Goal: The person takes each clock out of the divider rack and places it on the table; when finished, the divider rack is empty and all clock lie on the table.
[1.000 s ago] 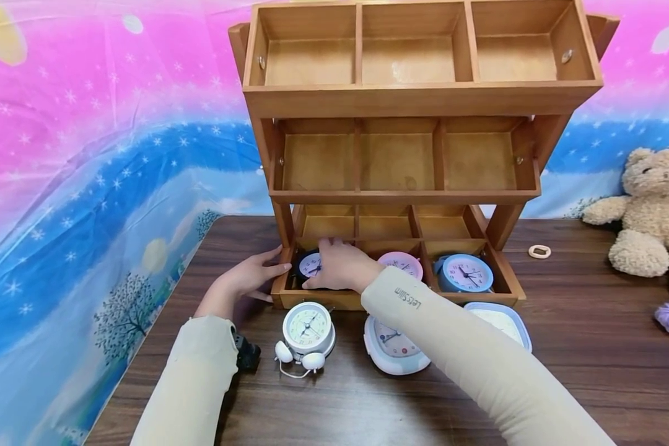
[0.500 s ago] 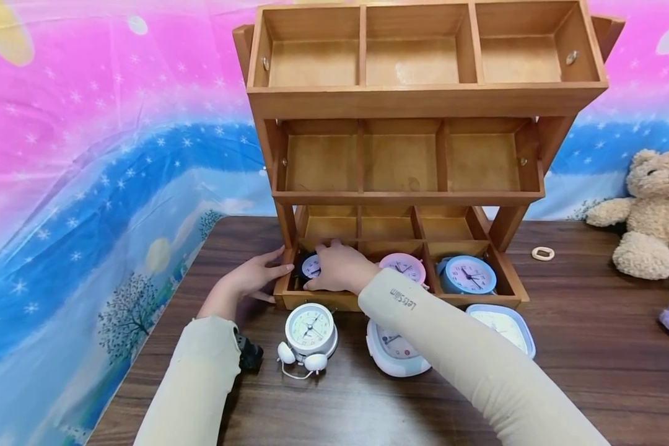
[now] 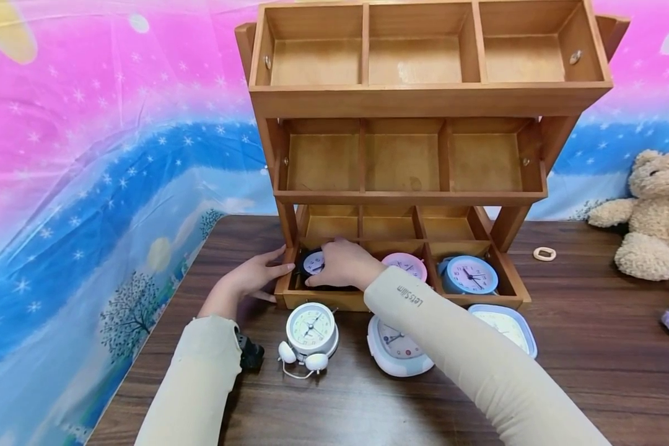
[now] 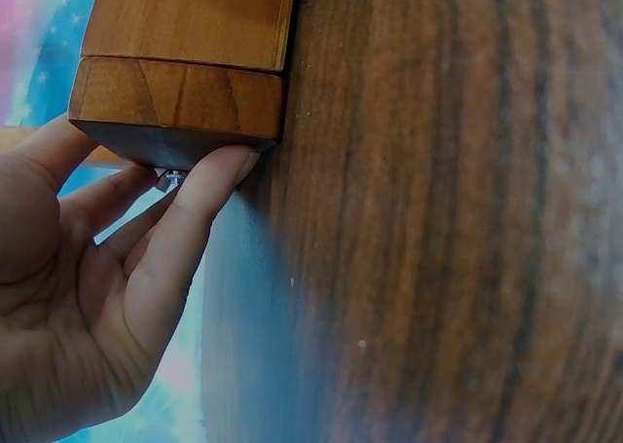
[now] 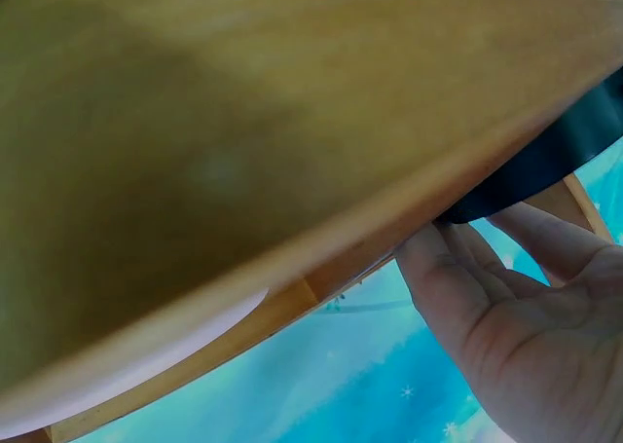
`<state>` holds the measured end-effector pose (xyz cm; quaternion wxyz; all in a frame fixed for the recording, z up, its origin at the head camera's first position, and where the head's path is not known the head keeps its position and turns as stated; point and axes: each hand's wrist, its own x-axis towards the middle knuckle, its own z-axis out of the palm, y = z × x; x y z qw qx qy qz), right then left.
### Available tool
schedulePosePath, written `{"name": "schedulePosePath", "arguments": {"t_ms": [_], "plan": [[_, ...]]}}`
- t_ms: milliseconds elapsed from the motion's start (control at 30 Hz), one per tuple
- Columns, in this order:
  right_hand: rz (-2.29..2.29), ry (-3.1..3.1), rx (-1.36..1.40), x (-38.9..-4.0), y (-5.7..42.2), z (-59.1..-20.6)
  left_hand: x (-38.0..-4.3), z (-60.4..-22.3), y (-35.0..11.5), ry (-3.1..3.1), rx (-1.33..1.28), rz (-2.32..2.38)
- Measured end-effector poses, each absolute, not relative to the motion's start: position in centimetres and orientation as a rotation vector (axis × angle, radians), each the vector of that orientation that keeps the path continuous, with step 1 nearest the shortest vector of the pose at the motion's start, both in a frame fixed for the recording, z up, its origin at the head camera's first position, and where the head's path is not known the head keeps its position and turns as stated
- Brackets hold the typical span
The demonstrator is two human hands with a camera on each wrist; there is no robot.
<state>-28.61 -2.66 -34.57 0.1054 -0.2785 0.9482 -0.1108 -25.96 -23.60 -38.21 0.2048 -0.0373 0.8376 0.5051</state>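
A black-cased alarm clock (image 3: 313,262) with a pale face lies in the bottom tier's left compartment. My right hand (image 3: 348,265) reaches over the compartment and grips that clock at its right side. The right wrist view shows my thumb and fingers against the dark casing (image 5: 555,166), partly hidden by the wooden front wall. My left hand (image 3: 253,275) rests against the left end of the wooden shelf (image 3: 326,301), its thumb (image 4: 204,190) pressing the outer side near the tabletop. A white twin-bell alarm clock (image 3: 311,328) lies on the table between the two forearms.
A pink clock (image 3: 406,266) and a blue clock (image 3: 471,276) occupy the other bottom compartments. Two more clocks, a white-rimmed one (image 3: 398,350) and a blue-white one (image 3: 504,325), lie in front, partly under my right sleeve. A teddy bear (image 3: 660,210) sits at right.
My right hand has shifted slightly right, and a little more of the black clock's face shows. The left hand keeps its place at the shelf's side. The head view has drifted slightly.
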Motion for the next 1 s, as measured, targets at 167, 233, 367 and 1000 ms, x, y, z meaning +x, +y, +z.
{"name": "schedulePosePath", "arguments": {"t_ms": [167, 233, 367, 1000], "plan": [[-0.346, 2.812, -0.828, -28.5, -2.5, -34.3, -26.0, -38.1, -23.4, 2.341, -0.096, 1.399], [-0.335, 2.825, -0.822, -28.4, -2.5, -34.1, -25.9, -38.1, -23.4, 2.343, -0.092, 1.394], [-0.320, 2.850, -0.797, -28.2, -2.5, -33.9, -25.9, -38.0, -23.3, 2.353, -0.092, 1.386], [-0.448, 2.942, -0.825, -27.4, -1.7, -32.4, -25.9, -38.1, -23.4, 2.340, -0.102, 1.402]]}}
